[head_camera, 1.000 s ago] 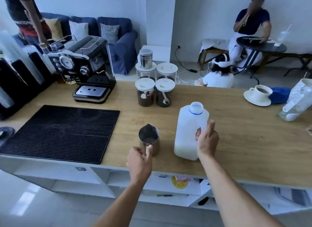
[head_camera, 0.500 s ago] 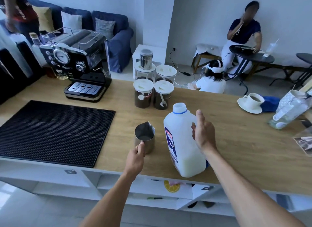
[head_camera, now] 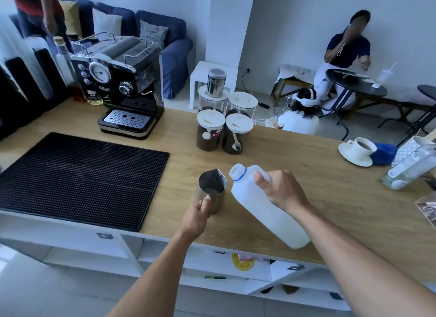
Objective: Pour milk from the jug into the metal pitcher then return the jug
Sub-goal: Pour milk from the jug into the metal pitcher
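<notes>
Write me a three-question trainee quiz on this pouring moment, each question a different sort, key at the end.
1. True or false: the milk jug, held by the right hand, is tilted with its open mouth toward the metal pitcher.
2. Multiple choice: the left hand grips A) the pitcher's handle, B) a jug cap, C) a spoon.
3. Fill in: on the wooden counter, the pitcher stands to the ___ of the black mat.
Key: 1 true; 2 A; 3 right.
</notes>
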Available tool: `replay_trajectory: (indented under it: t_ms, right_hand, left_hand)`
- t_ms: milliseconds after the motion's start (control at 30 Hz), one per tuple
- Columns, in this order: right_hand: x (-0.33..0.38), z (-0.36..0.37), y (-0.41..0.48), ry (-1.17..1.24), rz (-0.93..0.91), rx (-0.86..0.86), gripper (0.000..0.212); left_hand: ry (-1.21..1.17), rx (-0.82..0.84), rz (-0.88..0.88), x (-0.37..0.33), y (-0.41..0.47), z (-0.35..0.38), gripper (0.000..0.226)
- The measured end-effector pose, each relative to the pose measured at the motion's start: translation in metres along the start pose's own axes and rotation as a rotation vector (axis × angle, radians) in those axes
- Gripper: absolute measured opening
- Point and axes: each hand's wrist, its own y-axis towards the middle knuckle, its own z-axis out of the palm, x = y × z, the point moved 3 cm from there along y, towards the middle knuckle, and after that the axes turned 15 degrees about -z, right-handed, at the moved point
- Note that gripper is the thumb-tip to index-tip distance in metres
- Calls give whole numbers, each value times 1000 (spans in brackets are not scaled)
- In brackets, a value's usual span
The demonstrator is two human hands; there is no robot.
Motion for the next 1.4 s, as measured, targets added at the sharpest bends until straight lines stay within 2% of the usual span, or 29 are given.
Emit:
replay_trajectory:
  t_ms: [433, 833, 1400]
  right_hand:
    - [2, 33, 12, -195, 55, 151, 65]
    - [21, 28, 32, -353, -31, 316, 64]
    - [32, 22, 44, -380, -1, 393, 66]
  left_hand:
    - [9, 4, 5, 2, 2, 0, 47]
    - [14, -4, 26, 2, 4, 0, 49]
    - [-19, 24, 20, 4, 6, -1, 49]
